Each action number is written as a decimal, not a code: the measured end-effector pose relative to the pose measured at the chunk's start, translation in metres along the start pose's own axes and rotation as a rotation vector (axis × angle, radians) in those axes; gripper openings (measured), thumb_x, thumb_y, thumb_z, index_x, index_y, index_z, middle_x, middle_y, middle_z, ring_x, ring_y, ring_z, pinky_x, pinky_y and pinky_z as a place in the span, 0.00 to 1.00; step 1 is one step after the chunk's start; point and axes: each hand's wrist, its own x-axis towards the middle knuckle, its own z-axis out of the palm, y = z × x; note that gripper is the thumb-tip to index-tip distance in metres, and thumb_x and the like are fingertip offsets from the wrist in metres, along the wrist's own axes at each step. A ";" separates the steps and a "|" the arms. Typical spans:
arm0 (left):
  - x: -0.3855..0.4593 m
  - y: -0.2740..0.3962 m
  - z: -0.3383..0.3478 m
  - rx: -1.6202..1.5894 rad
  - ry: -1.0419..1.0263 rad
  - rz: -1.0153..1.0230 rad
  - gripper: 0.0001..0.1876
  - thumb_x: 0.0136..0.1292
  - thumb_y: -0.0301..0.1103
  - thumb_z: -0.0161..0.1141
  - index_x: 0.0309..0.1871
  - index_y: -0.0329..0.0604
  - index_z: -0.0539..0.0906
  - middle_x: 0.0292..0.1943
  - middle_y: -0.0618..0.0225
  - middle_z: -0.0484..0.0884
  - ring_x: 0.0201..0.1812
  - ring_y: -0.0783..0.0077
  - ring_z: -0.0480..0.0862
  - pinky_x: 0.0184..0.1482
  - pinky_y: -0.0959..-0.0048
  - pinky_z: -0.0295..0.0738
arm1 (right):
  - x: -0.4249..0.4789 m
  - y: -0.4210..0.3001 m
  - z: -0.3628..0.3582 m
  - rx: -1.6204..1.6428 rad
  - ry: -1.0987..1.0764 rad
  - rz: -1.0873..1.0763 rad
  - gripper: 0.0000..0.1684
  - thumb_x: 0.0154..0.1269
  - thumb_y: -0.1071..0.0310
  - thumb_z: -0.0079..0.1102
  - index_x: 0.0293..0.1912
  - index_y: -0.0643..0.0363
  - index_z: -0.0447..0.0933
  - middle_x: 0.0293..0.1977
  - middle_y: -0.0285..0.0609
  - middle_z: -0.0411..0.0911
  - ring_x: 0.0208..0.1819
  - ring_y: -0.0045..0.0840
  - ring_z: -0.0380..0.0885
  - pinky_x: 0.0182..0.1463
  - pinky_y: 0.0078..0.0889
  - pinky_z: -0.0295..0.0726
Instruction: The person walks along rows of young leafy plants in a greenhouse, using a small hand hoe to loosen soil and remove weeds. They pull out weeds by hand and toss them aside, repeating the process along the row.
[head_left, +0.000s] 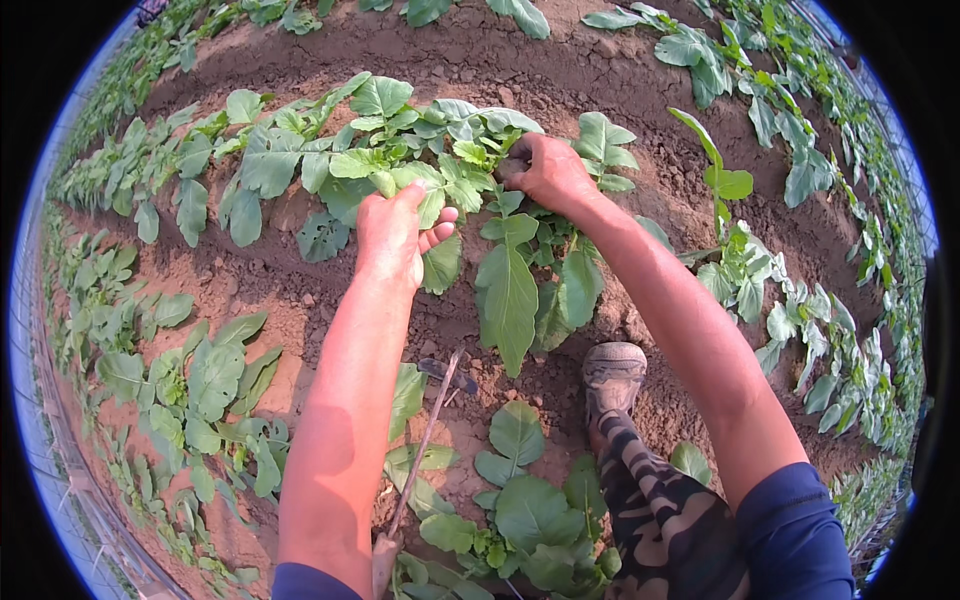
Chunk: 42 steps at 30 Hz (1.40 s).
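Observation:
My left hand is among the leaves of a leafy green plant, its thumb and forefinger pinched on a leaf and its other fingers loosely curled. To the right, my right hand reaches into the same row near the plant bases; its fingertips are partly hidden, and I cannot tell whether it grips a stem or soil. Large leaves hang below and between both hands. Nearer to me lies a long-handled tool with a thin shaft, a wooden-looking grip and what looks like a dark blade at its far end.
Rows of similar plants run over ridges of dry brown soil, at the left, the right and close to my body. My shoe stands in the furrow. A railing-like structure edges the far left.

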 end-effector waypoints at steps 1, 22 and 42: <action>-0.002 0.000 0.001 -0.006 -0.003 -0.008 0.11 0.66 0.30 0.50 0.46 0.31 0.72 0.36 0.57 0.79 0.28 0.69 0.82 0.25 0.73 0.79 | -0.001 0.000 0.001 -0.045 0.022 0.001 0.22 0.43 0.62 0.68 0.40 0.61 0.79 0.35 0.52 0.81 0.41 0.40 0.79 0.47 0.36 0.76; -0.001 -0.010 -0.014 -0.071 -0.050 -0.052 0.10 0.66 0.31 0.53 0.44 0.33 0.74 0.35 0.58 0.80 0.31 0.66 0.82 0.28 0.72 0.81 | 0.003 -0.004 0.011 0.051 -0.055 0.020 0.19 0.48 0.65 0.63 0.41 0.63 0.79 0.35 0.51 0.80 0.40 0.37 0.79 0.46 0.36 0.76; 0.004 -0.008 -0.020 -0.230 -0.020 -0.092 0.11 0.65 0.28 0.55 0.47 0.32 0.72 0.40 0.55 0.77 0.36 0.61 0.81 0.35 0.67 0.80 | 0.020 0.009 0.014 0.203 -0.158 -0.030 0.25 0.42 0.67 0.70 0.44 0.61 0.77 0.29 0.36 0.77 0.33 0.20 0.74 0.39 0.26 0.73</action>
